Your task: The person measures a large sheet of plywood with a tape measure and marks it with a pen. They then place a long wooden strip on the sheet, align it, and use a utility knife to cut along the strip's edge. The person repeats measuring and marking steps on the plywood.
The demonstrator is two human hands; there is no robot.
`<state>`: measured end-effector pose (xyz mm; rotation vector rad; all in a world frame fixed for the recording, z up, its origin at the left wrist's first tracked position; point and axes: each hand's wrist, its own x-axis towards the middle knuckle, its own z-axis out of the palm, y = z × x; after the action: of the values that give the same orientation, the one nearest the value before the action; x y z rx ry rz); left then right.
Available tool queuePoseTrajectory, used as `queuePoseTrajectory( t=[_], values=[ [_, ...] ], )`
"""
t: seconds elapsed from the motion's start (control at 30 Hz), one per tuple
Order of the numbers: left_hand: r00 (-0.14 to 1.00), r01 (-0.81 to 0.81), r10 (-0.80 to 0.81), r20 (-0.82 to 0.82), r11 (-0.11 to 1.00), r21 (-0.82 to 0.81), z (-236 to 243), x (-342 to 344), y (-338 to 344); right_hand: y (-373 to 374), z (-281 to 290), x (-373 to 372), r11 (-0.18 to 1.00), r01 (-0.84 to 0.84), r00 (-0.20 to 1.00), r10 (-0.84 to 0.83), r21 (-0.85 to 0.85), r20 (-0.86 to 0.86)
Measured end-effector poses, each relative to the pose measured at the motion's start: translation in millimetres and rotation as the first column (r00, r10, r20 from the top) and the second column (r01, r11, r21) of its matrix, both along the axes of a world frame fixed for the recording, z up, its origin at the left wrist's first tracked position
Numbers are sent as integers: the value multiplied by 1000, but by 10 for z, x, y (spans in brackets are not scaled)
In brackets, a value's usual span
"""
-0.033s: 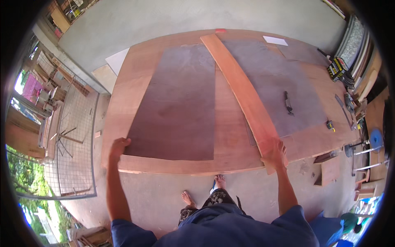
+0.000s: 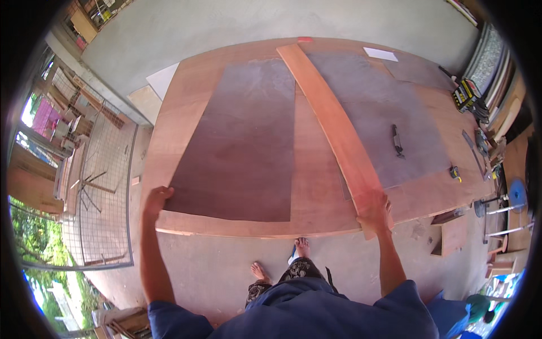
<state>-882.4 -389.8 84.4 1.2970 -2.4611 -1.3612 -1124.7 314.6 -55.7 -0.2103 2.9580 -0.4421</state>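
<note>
A large dark brown-grey sheet (image 2: pixel 243 141) lies flat on the wide wooden worktop (image 2: pixel 319 169). My left hand (image 2: pixel 156 200) is closed at the sheet's near left corner, thumb towards the sheet. A long, reddish-orange wooden board (image 2: pixel 330 118) lies slantwise across the worktop, right of the sheet, running from the far edge to the near edge. Around the board's near end my right hand (image 2: pixel 374 212) is wrapped, and that end juts slightly past the worktop's front edge.
On the right lie a folding-type dark tool (image 2: pixel 397 141), a small yellow-black tape measure (image 2: pixel 454 173) and a black-yellow box (image 2: pixel 467 96). A white paper (image 2: pixel 380 54) rests at the far right. A wire mesh panel (image 2: pixel 107 186) stands to the left; a wooden box (image 2: pixel 449 233) sits below the right edge.
My left hand has shifted a little to the left, and the near end of the dark sheet has slid left with it. My right hand stays on the board.
</note>
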Motion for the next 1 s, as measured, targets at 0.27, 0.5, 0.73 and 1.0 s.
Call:
queuePoseTrajectory(
  t=[0.27,0.5,0.73,1.0],
  values=[
    [997,49,-47,-59,998,29,1617,404,707,-2042,55,228,388,715,387,473,-581,792],
    [997,-26,49,57,937,-349,3202,1093,1613,-3094,-142,116,162,818,267,743,-552,614],
    [958,-124,256,127,775,-620,3796,2871,3242,-4243,-233,648,249,568,218,874,-784,435],
    [648,-685,748,-141,491,-538,1932,4473,5542,-4814,1972,2083,0,157,240,970,-988,38]
  ],
)
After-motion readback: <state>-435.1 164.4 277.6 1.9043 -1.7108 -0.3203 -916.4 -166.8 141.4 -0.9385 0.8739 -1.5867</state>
